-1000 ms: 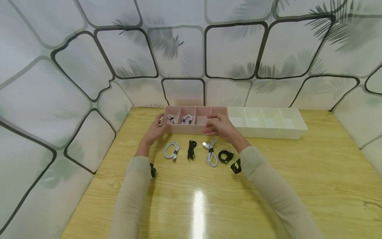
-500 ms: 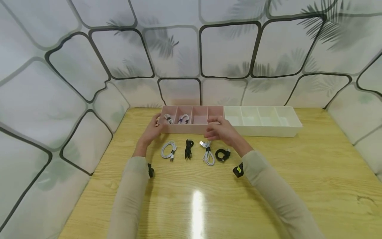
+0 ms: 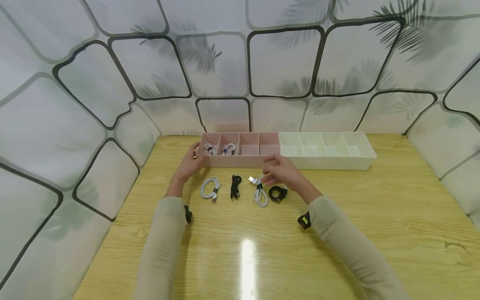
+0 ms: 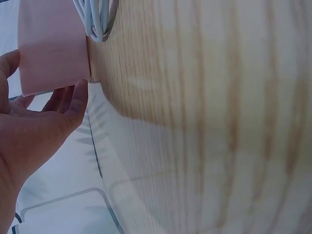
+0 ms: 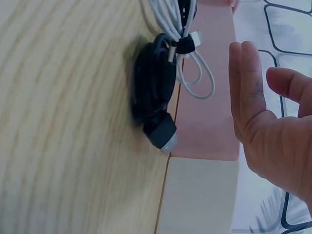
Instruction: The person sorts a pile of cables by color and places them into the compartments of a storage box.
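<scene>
My left hand [image 3: 188,166] holds the left end of a pink compartment box [image 3: 236,161], thumb at the front rim and fingers against the side. In its leftmost compartment lies a bundled white cable [image 3: 210,148]; a white cable with a dark purple tie [image 3: 228,148] lies in the one beside it. My right hand [image 3: 283,173], fingers relaxed and holding nothing, hovers before the pink box. Below it lie a white USB cable [image 3: 260,196] with a black tie and a coiled black cable [image 3: 277,193]. Farther left are a black cable bundle [image 3: 235,187] and a white cable coil [image 3: 210,187].
A white compartment box [image 3: 330,163] stands against the pink box's right end. Both sit near the back of the wooden table [image 3: 240,258]. A patterned curtain [image 3: 285,62] rises behind and along the left.
My right hand has drawn back from above the pink box's rim towards the cables in front. My left hand stays at the box's left end. The head view has shifted slightly.
</scene>
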Available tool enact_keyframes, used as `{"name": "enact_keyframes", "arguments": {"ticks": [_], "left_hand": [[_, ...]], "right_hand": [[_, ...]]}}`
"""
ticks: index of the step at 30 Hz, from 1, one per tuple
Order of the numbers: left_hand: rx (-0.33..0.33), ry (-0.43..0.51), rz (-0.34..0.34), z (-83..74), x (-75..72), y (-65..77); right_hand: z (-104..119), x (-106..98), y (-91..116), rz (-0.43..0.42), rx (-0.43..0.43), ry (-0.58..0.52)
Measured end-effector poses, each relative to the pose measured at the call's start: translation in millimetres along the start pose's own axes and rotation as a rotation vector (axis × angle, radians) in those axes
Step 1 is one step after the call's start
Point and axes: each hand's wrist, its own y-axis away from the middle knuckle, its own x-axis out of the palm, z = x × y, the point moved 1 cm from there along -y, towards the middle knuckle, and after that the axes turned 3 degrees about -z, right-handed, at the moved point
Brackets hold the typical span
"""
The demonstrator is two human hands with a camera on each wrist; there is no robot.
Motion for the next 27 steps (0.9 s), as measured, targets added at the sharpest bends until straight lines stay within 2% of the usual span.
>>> {"name": "enact_keyframes", "arguments": {"ticks": [8, 18, 27], "left_hand": [[-0.008, -0.017, -0.008, -2.9, -0.2, 3.2], [-0.004, -0.015, -0.011, -2.3, 0.2, 2.7], [0.007, 0.006, 0.002, -2.8, -0.1, 4.3]], "right_hand": [[-8.3, 3.9, 1.0, -0.016, -0.031, 0.088], [-11.0, 13.4, 8.9, 0.01, -0.007, 0.241], [-11.4, 25.0, 11.9, 0.028, -0.02, 0.443]]}}
